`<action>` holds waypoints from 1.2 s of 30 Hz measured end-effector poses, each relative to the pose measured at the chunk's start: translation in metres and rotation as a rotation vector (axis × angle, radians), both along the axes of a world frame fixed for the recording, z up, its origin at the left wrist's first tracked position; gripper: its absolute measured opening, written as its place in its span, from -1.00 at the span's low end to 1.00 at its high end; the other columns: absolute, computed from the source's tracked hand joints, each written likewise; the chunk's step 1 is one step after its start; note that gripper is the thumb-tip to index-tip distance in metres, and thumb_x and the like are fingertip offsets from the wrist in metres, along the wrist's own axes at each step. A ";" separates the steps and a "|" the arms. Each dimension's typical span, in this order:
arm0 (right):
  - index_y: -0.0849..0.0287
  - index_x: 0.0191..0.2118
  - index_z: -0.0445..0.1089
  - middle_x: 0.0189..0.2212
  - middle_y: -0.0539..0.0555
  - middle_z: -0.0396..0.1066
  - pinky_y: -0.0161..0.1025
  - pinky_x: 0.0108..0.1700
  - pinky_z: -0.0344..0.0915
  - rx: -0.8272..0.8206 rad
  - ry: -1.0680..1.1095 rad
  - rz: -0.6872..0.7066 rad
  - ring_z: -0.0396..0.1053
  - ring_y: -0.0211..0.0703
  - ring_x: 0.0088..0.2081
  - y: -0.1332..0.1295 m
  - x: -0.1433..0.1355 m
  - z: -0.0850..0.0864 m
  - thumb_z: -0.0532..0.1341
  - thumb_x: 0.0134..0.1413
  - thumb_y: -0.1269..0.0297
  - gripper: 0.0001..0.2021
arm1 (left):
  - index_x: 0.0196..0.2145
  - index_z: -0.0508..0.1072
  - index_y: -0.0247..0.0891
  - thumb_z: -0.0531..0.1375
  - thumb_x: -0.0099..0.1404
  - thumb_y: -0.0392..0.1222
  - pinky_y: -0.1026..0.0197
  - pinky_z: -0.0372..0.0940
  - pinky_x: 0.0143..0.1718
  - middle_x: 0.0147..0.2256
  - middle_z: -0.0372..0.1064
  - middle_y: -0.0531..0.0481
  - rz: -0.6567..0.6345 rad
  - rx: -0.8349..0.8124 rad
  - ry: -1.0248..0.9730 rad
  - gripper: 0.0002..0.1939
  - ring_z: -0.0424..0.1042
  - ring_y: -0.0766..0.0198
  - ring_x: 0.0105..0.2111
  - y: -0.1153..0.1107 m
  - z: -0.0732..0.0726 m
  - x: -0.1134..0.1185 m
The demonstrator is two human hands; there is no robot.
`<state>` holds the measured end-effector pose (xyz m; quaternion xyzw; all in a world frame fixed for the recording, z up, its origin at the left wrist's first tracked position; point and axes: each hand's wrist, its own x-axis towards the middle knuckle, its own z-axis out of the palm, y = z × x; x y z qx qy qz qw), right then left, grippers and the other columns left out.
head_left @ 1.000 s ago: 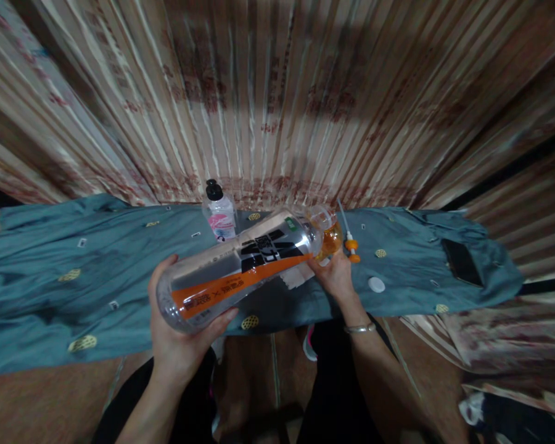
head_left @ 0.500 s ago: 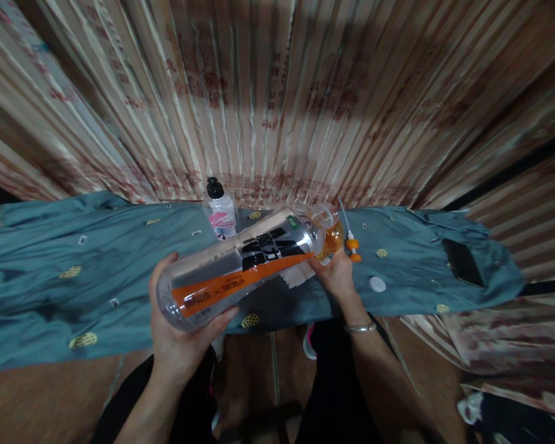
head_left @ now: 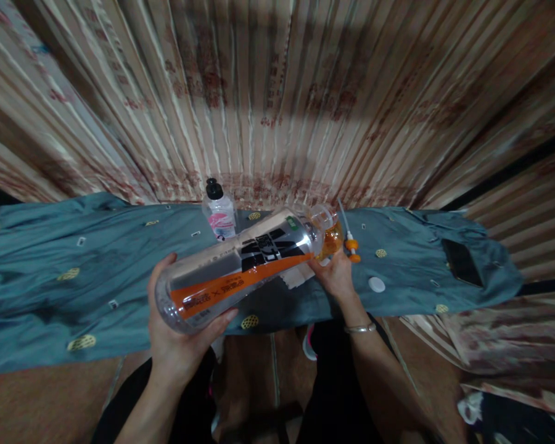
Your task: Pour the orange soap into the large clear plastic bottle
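Observation:
My left hand [head_left: 178,345] is wrapped round the base of a large clear plastic bottle [head_left: 240,271] with a black and orange label. The bottle is tilted, its neck lower in the picture's depth and pointing right, over the mouth of a smaller bottle of orange colour [head_left: 332,239]. My right hand [head_left: 333,271] grips that small bottle, its fingers partly hidden behind it. Whether liquid runs between the two cannot be made out. Beside the small bottle lies an orange pump head [head_left: 353,246] with a thin tube. A white cap [head_left: 377,284] lies right of my right hand.
A clear bottle with a black top and pink label [head_left: 219,216] stands at the back of the cloth-covered table [head_left: 120,259]. A black phone [head_left: 462,262] lies at the right end. Pale paper [head_left: 300,275] lies under the large bottle. A pleated curtain [head_left: 259,98] hangs behind.
Almost nothing differs. Both hands keep their hold, and the large bottle stays tilted at the small bottle's mouth; the whole view has shifted very slightly.

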<state>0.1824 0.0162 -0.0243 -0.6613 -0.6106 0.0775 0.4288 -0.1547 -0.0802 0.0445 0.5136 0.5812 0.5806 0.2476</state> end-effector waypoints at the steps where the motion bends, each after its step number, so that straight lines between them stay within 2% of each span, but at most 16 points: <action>1: 0.21 0.21 0.41 0.00 0.39 0.69 0.17 0.01 0.66 -0.001 -0.004 -0.002 0.70 0.32 -0.01 0.000 0.000 0.000 0.38 0.08 -0.15 -0.31 | 0.42 0.37 0.02 0.72 -0.25 0.08 -0.22 0.63 0.16 0.11 0.60 -0.08 0.015 -0.001 0.003 0.28 0.69 -0.14 0.03 -0.001 0.002 0.003; 5: 0.23 0.23 0.41 0.00 0.39 0.69 0.18 0.01 0.65 -0.015 -0.005 -0.016 0.70 0.32 -0.02 0.000 0.000 0.000 0.37 0.08 -0.11 -0.31 | 0.42 0.38 0.01 0.68 -0.19 0.21 -0.27 0.57 0.26 0.13 0.58 -0.10 0.080 -0.009 -0.050 0.24 0.65 -0.16 0.06 -0.004 0.012 0.016; 11: 0.22 0.22 0.43 0.02 0.39 0.68 0.18 0.04 0.65 0.002 0.002 0.009 0.69 0.32 0.01 0.000 -0.001 0.001 0.37 0.09 -0.10 -0.33 | 0.42 0.36 0.02 0.71 -0.21 0.12 -0.21 0.62 0.18 0.10 0.60 -0.10 0.016 -0.019 -0.040 0.26 0.68 -0.12 0.04 -0.003 0.010 0.010; 17: 0.17 0.20 0.45 0.00 0.33 0.68 0.14 -0.01 0.66 0.011 -0.013 -0.002 0.69 0.28 -0.01 0.001 0.001 -0.001 0.39 0.08 -0.09 -0.36 | 0.42 0.38 0.04 0.69 -0.20 0.20 -0.30 0.53 0.30 0.12 0.57 -0.09 0.066 -0.013 -0.067 0.25 0.65 -0.17 0.08 -0.005 0.015 0.020; 20: 0.18 0.20 0.44 0.00 0.35 0.68 0.15 -0.02 0.66 0.001 -0.012 -0.001 0.70 0.30 -0.01 0.000 0.001 0.000 0.37 0.09 -0.11 -0.35 | 0.41 0.39 0.05 0.68 -0.19 0.23 -0.30 0.54 0.29 0.13 0.57 -0.09 0.076 -0.012 -0.070 0.23 0.65 -0.18 0.08 -0.005 0.016 0.021; 28: 0.23 0.22 0.42 0.04 0.41 0.67 0.22 0.03 0.66 -0.036 0.016 -0.010 0.70 0.35 0.02 -0.001 -0.001 0.005 0.36 0.07 -0.11 -0.30 | 0.41 0.38 0.00 0.72 -0.27 0.10 -0.23 0.64 0.14 0.08 0.61 -0.06 0.006 0.008 0.005 0.28 0.69 -0.11 0.01 0.000 0.002 0.000; 32: 0.24 0.18 0.44 0.01 0.41 0.68 0.24 0.05 0.65 -0.017 0.030 -0.012 0.69 0.38 0.02 -0.001 -0.002 0.005 0.37 0.05 -0.11 -0.32 | 0.41 0.38 0.04 0.71 -0.22 0.09 -0.21 0.67 0.09 0.07 0.61 -0.05 0.010 0.019 -0.012 0.24 0.69 -0.13 0.00 -0.001 0.005 0.003; 36: 0.17 0.19 0.44 0.00 0.35 0.67 0.20 0.05 0.65 0.000 0.022 -0.003 0.67 0.34 0.05 0.000 -0.001 0.003 0.38 0.08 -0.12 -0.35 | 0.40 0.40 0.08 0.71 -0.25 0.02 -0.26 0.65 0.16 0.11 0.60 -0.06 0.017 0.012 0.017 0.24 0.68 -0.19 0.04 -0.002 0.007 0.004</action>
